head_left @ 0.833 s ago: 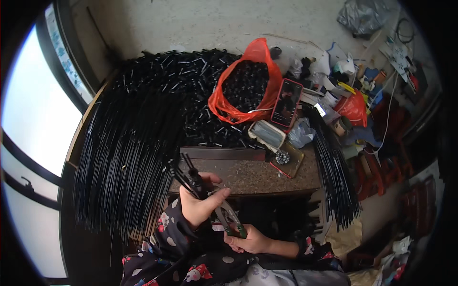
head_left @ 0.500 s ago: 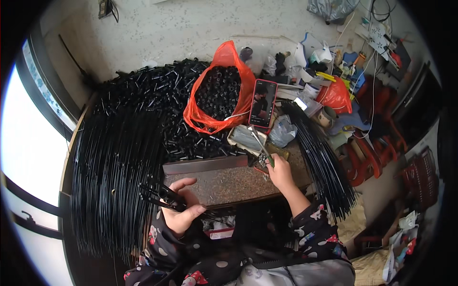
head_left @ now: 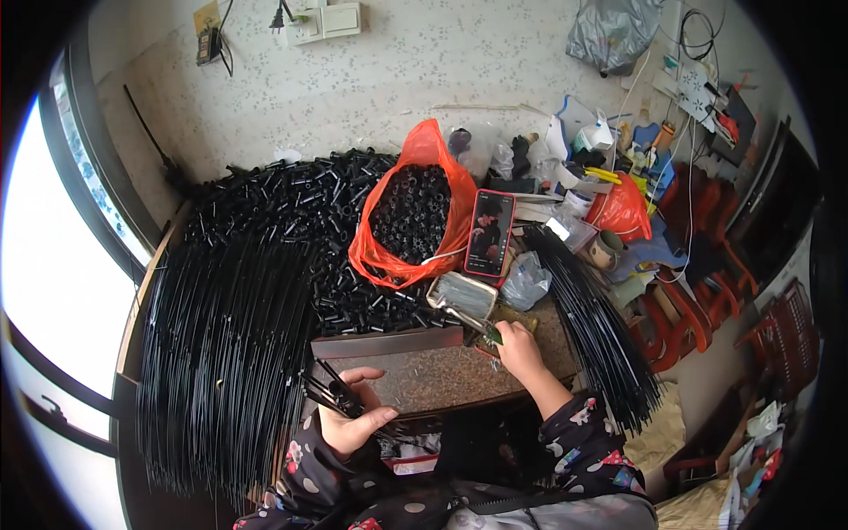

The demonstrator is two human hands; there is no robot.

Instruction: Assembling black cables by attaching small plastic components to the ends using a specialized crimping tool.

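In my left hand, at the near edge of the table, are several black rods with a thicker black tubular piece among them. The thumb and index finger of that hand stand apart, while its other fingers are mostly hidden behind the rods. My right hand is closed round a slim metal tool with a green handle. Its metal end points to the far left, over the near corner of a small open box holding thin, pale pieces. The exact kind of tool cannot be made out.
Long black rods lie in a thick bundle at left, and another bundle at right. Short black tubes heap behind, some inside an orange-red plastic bag. A phone leans behind the box. A dark strip edges the heap.
The view has tilted up, so the table sits lower in it. The metal tool's end has swung down and left toward the box. The rods in my left hand now point more away from me.
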